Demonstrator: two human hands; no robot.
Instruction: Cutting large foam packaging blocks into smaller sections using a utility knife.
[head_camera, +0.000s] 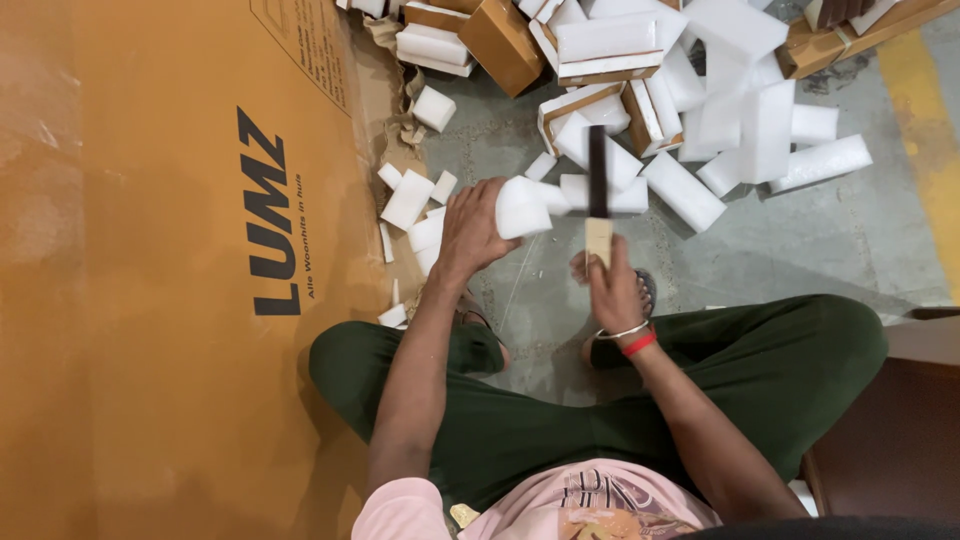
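My left hand (470, 232) grips a white foam block (523, 207) and holds it above the grey floor. My right hand (612, 290) is closed on the pale wooden handle of a knife (598, 195). Its dark blade points away from me and stands just right of the foam block. A silver bangle and a red band sit on my right wrist. I am seated with dark green trousers, knees spread wide.
A heap of white foam pieces (690, 120) and small brown cardboard boxes (500, 40) lies ahead on the concrete floor (820, 240). A large orange-brown cardboard sheet (150, 270) covers the left. A yellow floor stripe (930, 140) runs at right.
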